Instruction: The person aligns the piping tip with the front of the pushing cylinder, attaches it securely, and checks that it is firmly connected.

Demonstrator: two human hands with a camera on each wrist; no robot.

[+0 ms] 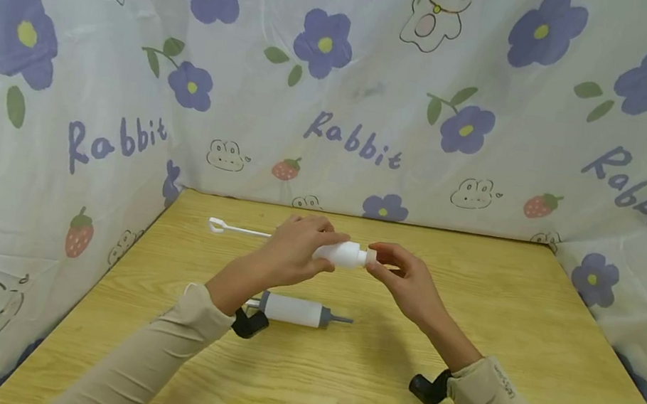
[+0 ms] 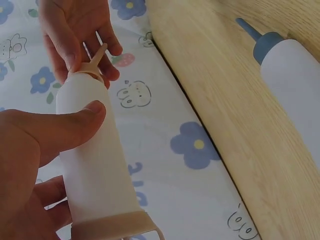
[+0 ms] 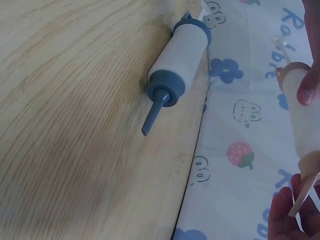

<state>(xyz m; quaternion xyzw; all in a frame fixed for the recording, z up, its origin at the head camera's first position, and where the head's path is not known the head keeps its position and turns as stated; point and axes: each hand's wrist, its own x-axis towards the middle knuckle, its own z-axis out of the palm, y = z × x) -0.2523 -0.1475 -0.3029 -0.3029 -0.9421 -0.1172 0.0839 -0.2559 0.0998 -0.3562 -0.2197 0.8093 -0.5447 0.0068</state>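
My left hand (image 1: 292, 250) grips the white barrel (image 2: 97, 165) of a large syringe with beige end pieces, held level above the table. Its thumb lies along the barrel in the left wrist view. The white plunger rod (image 1: 247, 231) sticks out to the left, ending in a ring-shaped handle. At the other end, the fingertips of my right hand (image 1: 409, 286) pinch the beige nozzle cap (image 2: 91, 68), whose thin spout points away from the barrel. A second syringe (image 1: 293, 310), white with blue-grey ends, lies on the table below, nearest my left wrist.
The wooden table (image 1: 369, 383) reaches back to a hanging cloth (image 1: 358, 78) printed with rabbits, flowers and strawberries, which also covers both sides. The second syringe's narrow spout (image 3: 153, 116) points right in the head view. Each wrist wears a black camera.
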